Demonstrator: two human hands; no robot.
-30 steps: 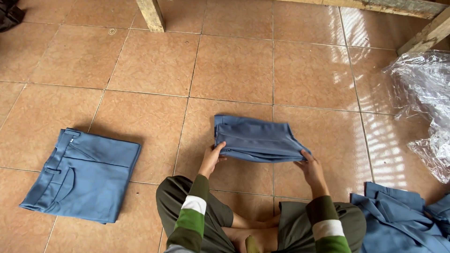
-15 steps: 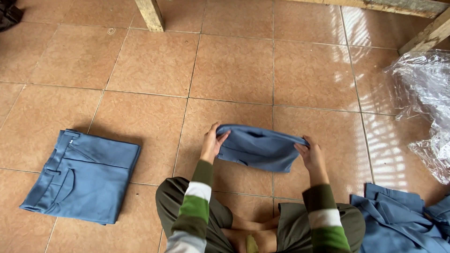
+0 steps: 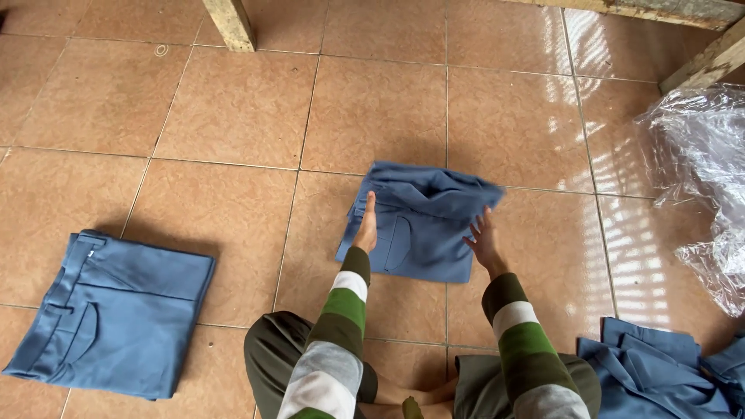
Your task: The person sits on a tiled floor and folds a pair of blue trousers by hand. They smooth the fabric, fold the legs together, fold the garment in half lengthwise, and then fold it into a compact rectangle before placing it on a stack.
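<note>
Head-worn view, steeply down, close over tiled floor (image 3: 233,109)

sleeves: green, white and grey stripes, olive cuffs | trousers: dark olive | hands: bare

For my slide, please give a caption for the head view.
Both hands, left hand and right hand, press flat on folded blue trousers on a tiled floor.

Both arms reach forward from bent knees, in sleeves striped green, white and grey. The left hand (image 3: 366,227) stands on edge, fingers straight and pointing away. The right hand (image 3: 485,243) lies flat, fingers spread, slightly farther right.
</note>
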